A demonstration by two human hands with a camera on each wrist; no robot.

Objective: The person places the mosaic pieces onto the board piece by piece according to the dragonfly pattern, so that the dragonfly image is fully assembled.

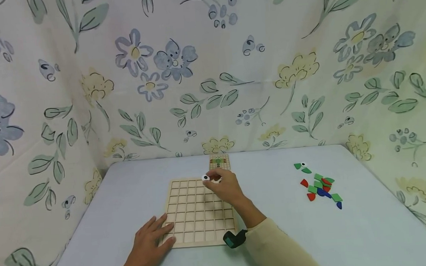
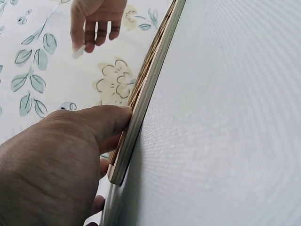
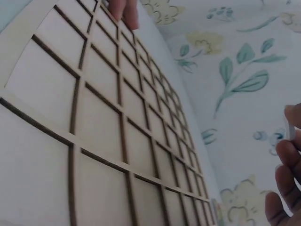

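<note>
A square wooden grid board [image 1: 195, 217] lies on the table. My left hand [image 1: 148, 247] rests at its lower left corner with the fingers spread; in the left wrist view, that thumb [image 2: 110, 117] lies against the board's edge [image 2: 146, 94]. Over the far part of the board, my right hand [image 1: 227, 186] pinches a small white disc with a black dot [image 1: 205, 177], like an eye, between thumb and fingertips. The right wrist view shows this disc [image 3: 289, 126] edge-on, raised off the grid [image 3: 101, 110]. In the left wrist view the right hand [image 2: 99, 21] hangs above the board.
Behind the board lies a small gridded pattern card [image 1: 219, 161] with a green and red figure. On the right of the table are scattered green, red and blue flat pieces [image 1: 317, 185] and another eye disc [image 1: 303, 165]. A flowered cloth [image 1: 209, 69] hangs behind.
</note>
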